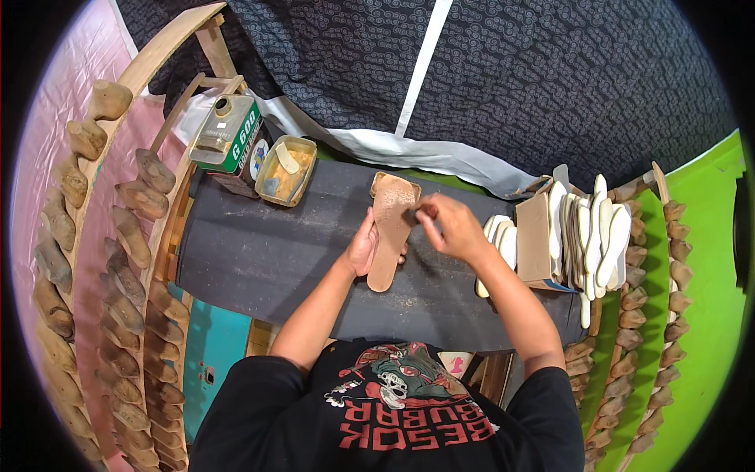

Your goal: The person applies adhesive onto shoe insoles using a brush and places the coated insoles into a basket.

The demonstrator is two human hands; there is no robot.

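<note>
My left hand [364,245] is closed around the edge of a tan, foot-shaped shoe sole [387,250], with its thumb along the side and fingertips showing past the other edge. The sole is held above the dark table, its wide end pointing away from me. My right hand [458,228] grips a small dark-tipped tool [411,215] whose tip lies at the sole's right edge; the fingers hide most of it. Just behind the sole's wide end sits a small yellowish container [416,189], partly covered by it.
A large green-and-silver can [226,135] and a tub of yellowish paste [285,189] stand at the table's back left. At the right, a cardboard box [535,240] holds several pale soles [591,236]. Racks of wooden shoe lasts [130,236] flank both sides of the dark table [236,244].
</note>
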